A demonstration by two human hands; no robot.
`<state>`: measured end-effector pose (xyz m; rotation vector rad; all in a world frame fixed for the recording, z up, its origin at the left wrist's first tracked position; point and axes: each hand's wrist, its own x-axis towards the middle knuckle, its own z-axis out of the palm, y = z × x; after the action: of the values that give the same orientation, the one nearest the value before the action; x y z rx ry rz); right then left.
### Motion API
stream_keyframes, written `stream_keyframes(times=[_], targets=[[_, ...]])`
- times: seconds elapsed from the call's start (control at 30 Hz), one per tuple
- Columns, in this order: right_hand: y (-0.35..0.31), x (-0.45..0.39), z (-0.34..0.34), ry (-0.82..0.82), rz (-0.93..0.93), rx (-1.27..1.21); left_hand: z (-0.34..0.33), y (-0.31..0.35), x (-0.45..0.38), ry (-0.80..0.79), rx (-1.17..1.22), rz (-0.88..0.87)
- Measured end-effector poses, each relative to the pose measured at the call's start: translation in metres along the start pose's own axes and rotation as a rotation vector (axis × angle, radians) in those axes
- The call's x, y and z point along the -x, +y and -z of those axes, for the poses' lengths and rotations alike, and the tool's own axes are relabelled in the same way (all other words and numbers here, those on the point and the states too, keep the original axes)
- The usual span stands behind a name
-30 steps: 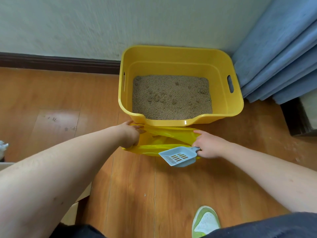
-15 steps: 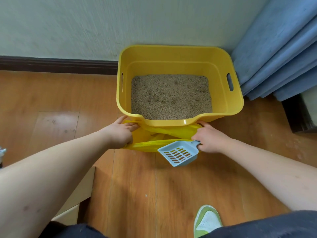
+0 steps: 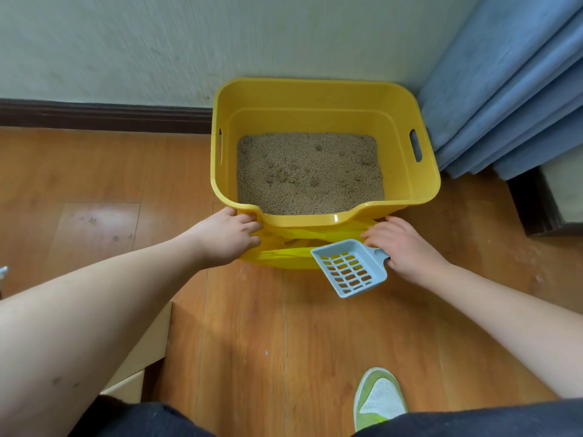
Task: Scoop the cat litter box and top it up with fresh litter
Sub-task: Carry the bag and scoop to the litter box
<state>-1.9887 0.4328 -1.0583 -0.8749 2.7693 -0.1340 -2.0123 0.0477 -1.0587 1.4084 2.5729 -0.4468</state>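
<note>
Wooden floor (image 3: 246, 326), pale wall (image 3: 157, 42) behind, blue curtain (image 3: 504, 89) at right.

Yellow litter box (image 3: 422, 184) is set on the floor against the wall. Litter (image 3: 309, 175) covers the bottom in a shallow layer; several clumps are seen on the surface, none removed as far as can be judged.

Yellow bag (image 3: 284, 260) is held spread open on the floor just in front of the box's low front lip.

Left hand (image 3: 225, 238) is curled on the bag's left edge, at the box's front corner. Right hand (image 3: 405, 247) is clamped on the handle of the blue slotted scoop (image 3: 350, 268); its fingers reach the bag's right edge, a grip on it cannot be confirmed. Scoop is empty, hanging over the bag's right end.

Status, as judged: bag prep only. Scooping not started; top-up not started; no fresh litter supply in view.
</note>
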Motion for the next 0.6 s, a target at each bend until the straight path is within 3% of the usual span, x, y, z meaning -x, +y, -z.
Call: stream_keyframes(times=[0.1,0.3,0.43,0.6], targets=[[-0.013,-0.002,0.019,0.034,-0.076,-0.122,-0.001,0.001,-0.001,0.104,0.021,-0.02],[-0.022,-0.005,0.05,-0.284,-0.308,-0.089,-0.002,0.012,-0.016,0.123,0.114,-0.027],[-0.03,-0.01,0.051,-0.358,-0.32,-0.118,-0.004,0.02,-0.023,0.113,0.199,-0.003],[-0.045,-0.024,0.044,-0.492,-0.297,-0.063,-0.002,0.026,-0.027,0.196,0.142,-0.042]])
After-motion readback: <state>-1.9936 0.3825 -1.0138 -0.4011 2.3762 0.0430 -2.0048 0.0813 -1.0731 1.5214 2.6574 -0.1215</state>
